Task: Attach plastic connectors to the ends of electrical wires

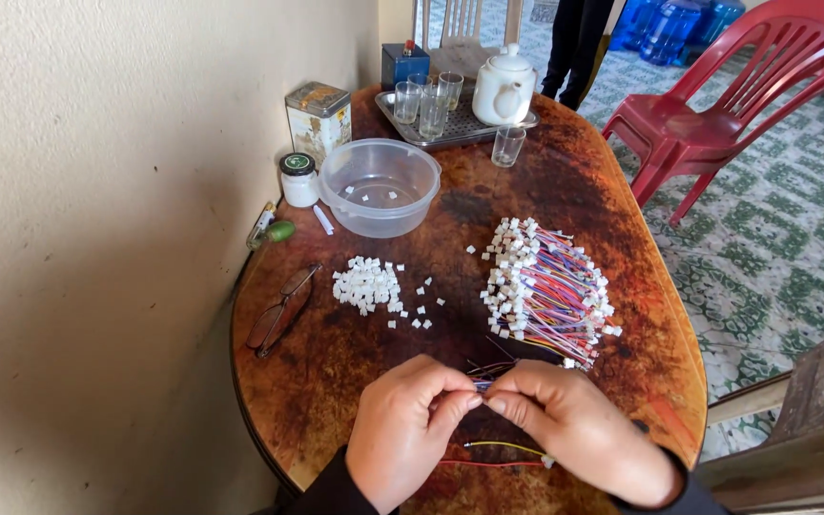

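Both hands, left hand (402,429) and right hand (574,434), pinch one wire bundle (484,384) near the table's front edge (269,448).

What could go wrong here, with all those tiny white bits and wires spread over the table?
1. The loose white connector housings lie scattered; a sleeve could sweep some off the round table.
2. The piled wire harnesses may tangle when one is pulled out.
3. The left hand and right hand pinch thin wires at the near edge, where a dropped piece could fall.

white teapot (502,88), red chair (736,95), eyeglasses (281,310)
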